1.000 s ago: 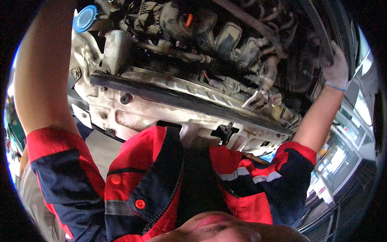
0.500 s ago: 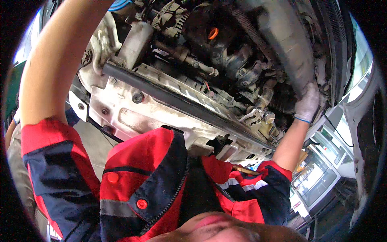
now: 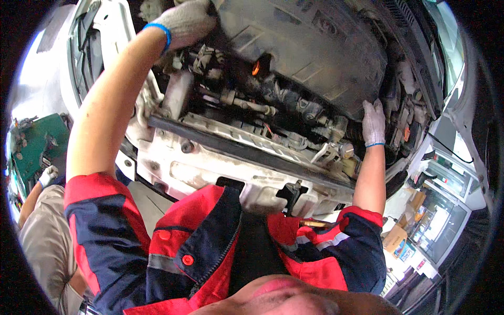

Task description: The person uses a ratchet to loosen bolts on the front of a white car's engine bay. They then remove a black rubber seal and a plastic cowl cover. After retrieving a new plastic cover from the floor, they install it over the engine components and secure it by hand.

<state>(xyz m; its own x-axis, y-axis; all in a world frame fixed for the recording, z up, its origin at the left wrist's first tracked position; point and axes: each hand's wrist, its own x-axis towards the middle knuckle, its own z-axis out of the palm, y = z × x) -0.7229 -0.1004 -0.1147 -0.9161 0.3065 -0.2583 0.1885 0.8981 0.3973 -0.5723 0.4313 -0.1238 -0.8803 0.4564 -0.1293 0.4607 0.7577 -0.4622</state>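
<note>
A large dark grey engine cover (image 3: 310,47) with a dusty, ribbed face lies over the far part of the engine bay, its broad side showing. My left hand (image 3: 191,23), in a pale knit glove with a blue cuff, is closed around the cover's left end. At the cover's right end, my right hand (image 3: 374,123), gloved the same way, grips its lower corner with the fingers partly hidden. Nearer to me, the engine (image 3: 273,92) shows below the cover's edge, with an orange dipstick ring (image 3: 255,68) sticking up.
Across the near side runs the car's pale front panel (image 3: 210,170) with a black seal strip (image 3: 236,144). At far left, another person's gloved hand (image 3: 49,176) is beside a green surface (image 3: 44,147) holding small parts. Cardboard boxes (image 3: 395,239) stand at the right.
The engine cover has turned from a steep, edge-on position to show its broad face across the bay. My left hand has come into view at the top; my right hand has shifted slightly left.
</note>
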